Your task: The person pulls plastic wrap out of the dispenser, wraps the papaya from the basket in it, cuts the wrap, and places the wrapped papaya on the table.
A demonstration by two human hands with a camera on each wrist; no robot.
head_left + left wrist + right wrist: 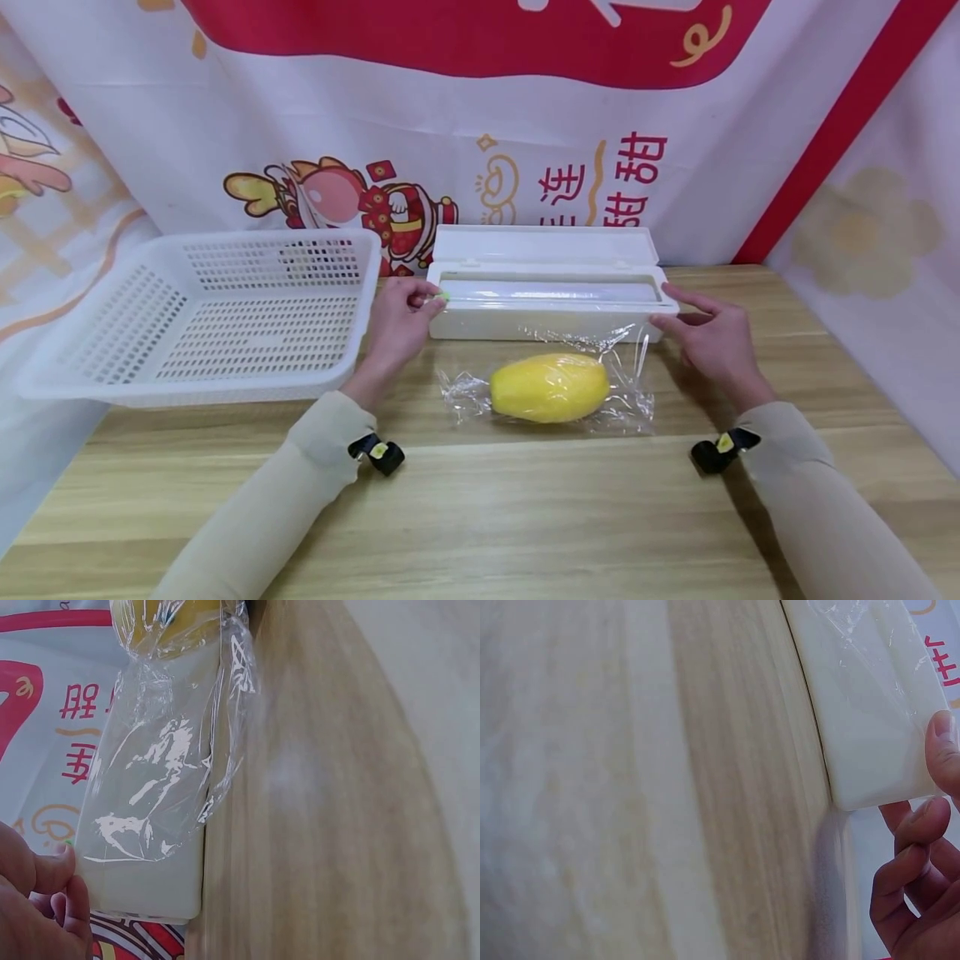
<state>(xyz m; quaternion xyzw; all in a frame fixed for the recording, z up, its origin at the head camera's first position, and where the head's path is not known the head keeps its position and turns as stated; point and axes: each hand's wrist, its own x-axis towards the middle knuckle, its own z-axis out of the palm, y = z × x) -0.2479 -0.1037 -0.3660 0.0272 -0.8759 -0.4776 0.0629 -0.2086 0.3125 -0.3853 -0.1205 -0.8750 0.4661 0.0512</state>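
A white cling film dispenser box (555, 321) lies near the back of the table with its lid (543, 243) raised and a roll of film (547, 290) inside. My left hand (399, 321) pinches a small green slide tab (444, 297) at the box's left end. At the other end, my right hand (712, 337) holds the corner, thumb on the front and index finger along the back. In front of the box lies a yellow oblong fruit (551, 388) in clear film (633, 400). The left wrist view shows crumpled film (161, 772) over the box's front face.
A white perforated plastic basket (352, 367) stands to the left, close beside my left hand. Behind the box hangs a printed cloth (420, 108) with red lettering. The wooden table (555, 517) stretches out in front of the fruit.
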